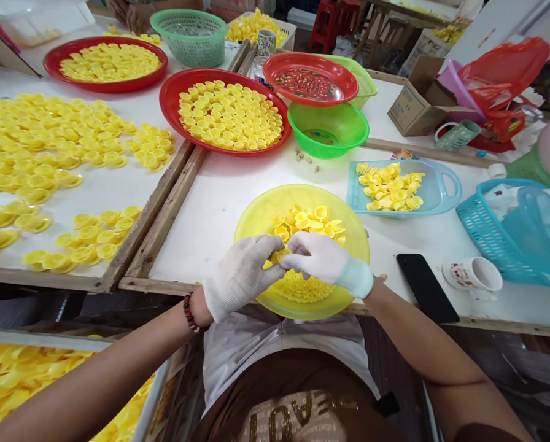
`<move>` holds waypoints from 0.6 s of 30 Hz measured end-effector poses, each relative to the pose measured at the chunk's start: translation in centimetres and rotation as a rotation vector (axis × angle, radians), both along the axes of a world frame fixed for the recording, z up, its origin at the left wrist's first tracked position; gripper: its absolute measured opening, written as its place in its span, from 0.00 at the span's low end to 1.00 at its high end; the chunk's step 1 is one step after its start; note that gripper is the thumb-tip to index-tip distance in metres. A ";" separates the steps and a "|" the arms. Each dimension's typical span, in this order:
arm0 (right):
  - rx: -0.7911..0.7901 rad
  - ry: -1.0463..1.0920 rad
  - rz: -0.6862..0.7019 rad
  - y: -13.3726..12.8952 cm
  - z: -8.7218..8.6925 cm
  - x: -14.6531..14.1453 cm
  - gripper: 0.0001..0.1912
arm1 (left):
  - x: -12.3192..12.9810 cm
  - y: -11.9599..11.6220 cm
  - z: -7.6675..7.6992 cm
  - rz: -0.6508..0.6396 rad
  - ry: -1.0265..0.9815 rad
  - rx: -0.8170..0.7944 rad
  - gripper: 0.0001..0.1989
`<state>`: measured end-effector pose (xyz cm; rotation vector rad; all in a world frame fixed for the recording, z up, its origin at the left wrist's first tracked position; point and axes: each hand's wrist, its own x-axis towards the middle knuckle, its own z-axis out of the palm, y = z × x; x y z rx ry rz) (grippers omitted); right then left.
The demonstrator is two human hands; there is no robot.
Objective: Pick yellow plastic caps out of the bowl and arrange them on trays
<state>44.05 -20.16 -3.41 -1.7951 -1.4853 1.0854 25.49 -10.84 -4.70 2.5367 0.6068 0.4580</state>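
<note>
Over a round yellow tray (251,215), my two gloved hands meet with their fingertips together. My left hand (245,270), in a white knit glove, has its fingers bent and closed. My right hand (321,258), in a white glove with a pale green cuff, pinches with thumb and forefinger. Whatever is between the fingertips is too small and covered to make out. Behind the hands, small yellow plastic cups (307,218) are heaped in the tray. Nearer me lie small yellow beaded-looking pieces (305,290), partly hidden by my hands.
Red trays (164,110) of yellow cups stand at the back left. Behind the yellow tray is a green basin (328,144). To the right are a blue tray (434,199) of yellow pieces, a phone (426,287), a mug (471,274) and a blue basket (496,233). Wooden strips (164,221) edge the table.
</note>
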 end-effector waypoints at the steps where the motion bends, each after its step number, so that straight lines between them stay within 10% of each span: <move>1: -0.031 0.091 0.004 0.0 -0.1 0.2 0.07 | 0.0 0.0 -0.2 0.004 -0.018 -0.012 0.10; 4: -0.063 0.159 0.028 -0.6 -0.6 0.9 0.09 | -0.5 0.2 -0.4 0.024 -0.095 -0.078 0.11; 9: 0.085 -0.338 0.094 -1.7 -2.2 1.2 0.13 | -2.7 2.7 0.8 0.128 -0.230 -0.138 0.13; 18: 0.107 -0.487 0.172 -1.1 -3.3 0.3 0.16 | -14.7 20.4 1.7 0.921 0.055 0.027 0.16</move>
